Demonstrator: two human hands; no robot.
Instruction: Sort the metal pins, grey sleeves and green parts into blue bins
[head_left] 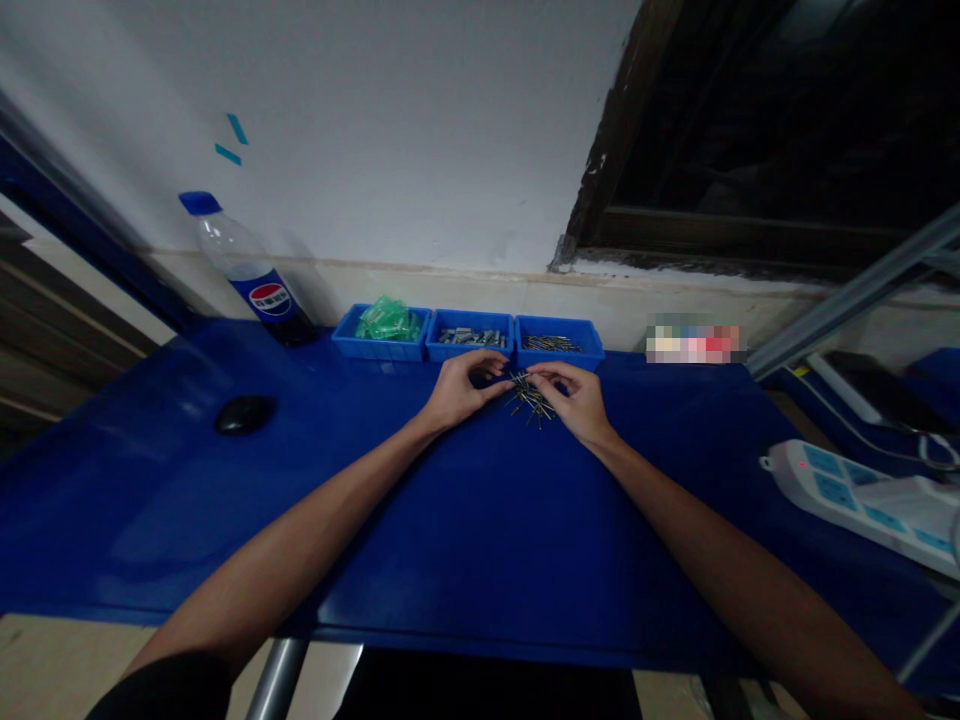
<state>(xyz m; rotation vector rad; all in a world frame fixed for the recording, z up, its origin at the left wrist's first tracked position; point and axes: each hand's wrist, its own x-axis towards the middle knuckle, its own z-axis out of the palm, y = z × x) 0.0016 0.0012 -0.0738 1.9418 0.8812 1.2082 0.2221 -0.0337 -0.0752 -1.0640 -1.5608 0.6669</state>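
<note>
A small pile of thin metal pieces, like long screws or pins (pixel 537 402), lies on the blue tabletop (pixel 465 540). My left hand (pixel 466 388) is at the pile's left side, fingers curved and thumb apart from them, its thumb tip close to the pieces. From the right, my right hand (pixel 576 396) reaches over the pile with thumb and forefinger pinched together; what is between them is too small to make out. Just behind stand three blue bins: one with green plastic packets (pixel 388 320), one with short grey metal parts (pixel 471 337), one with similar thin pieces (pixel 551 343).
A cola bottle (pixel 262 290) stands at the back left by the wall, with a black computer mouse (pixel 244 414) in front of it. A white power strip (pixel 847 490) lies at the right edge, near a metal frame bar (pixel 847 290). A blurred-out item sits at the back right.
</note>
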